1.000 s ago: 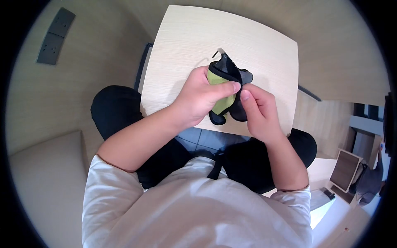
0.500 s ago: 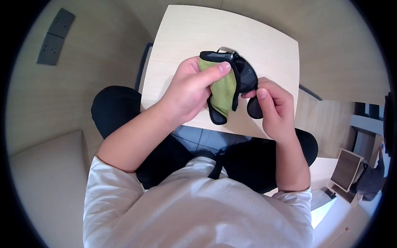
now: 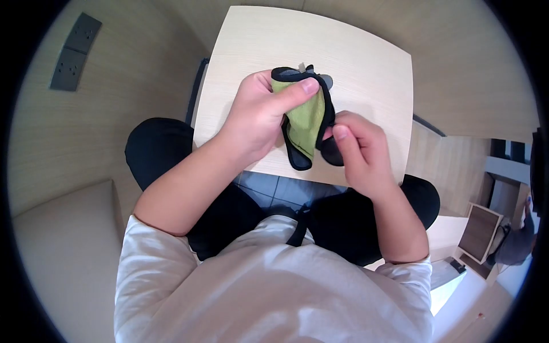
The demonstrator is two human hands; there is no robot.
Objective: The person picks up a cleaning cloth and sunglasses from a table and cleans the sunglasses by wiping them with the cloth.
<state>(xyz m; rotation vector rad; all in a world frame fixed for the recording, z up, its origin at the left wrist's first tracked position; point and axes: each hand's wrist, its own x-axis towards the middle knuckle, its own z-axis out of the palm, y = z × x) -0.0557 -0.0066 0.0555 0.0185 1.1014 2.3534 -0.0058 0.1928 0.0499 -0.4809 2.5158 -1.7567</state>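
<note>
Above the table, my left hand [image 3: 260, 114] grips a green cloth piece with black edging [image 3: 303, 117], its thumb lying along the top. A dark grey lining shows at the upper fold and lower tip. My right hand [image 3: 364, 150] pinches black sunglasses [image 3: 331, 153] near the middle of the frame, close against the cloth's right edge. One dark lens hangs below my right fingers. The rest of the sunglasses is mostly hidden by the cloth; whether they lie inside or behind it I cannot tell. A small bit sticks out past the cloth's top.
The pale wooden table [image 3: 366, 63] is under my hands, with my knees at its near edge. Wall sockets [image 3: 75, 51] are at the upper left and a beige padded seat [image 3: 66, 251] at the lower left. A person [image 3: 517, 243] is at the far right.
My right hand has moved left with the sunglasses. The upper lens, plainly visible before, is now mostly covered by the cloth. My left hand has barely moved.
</note>
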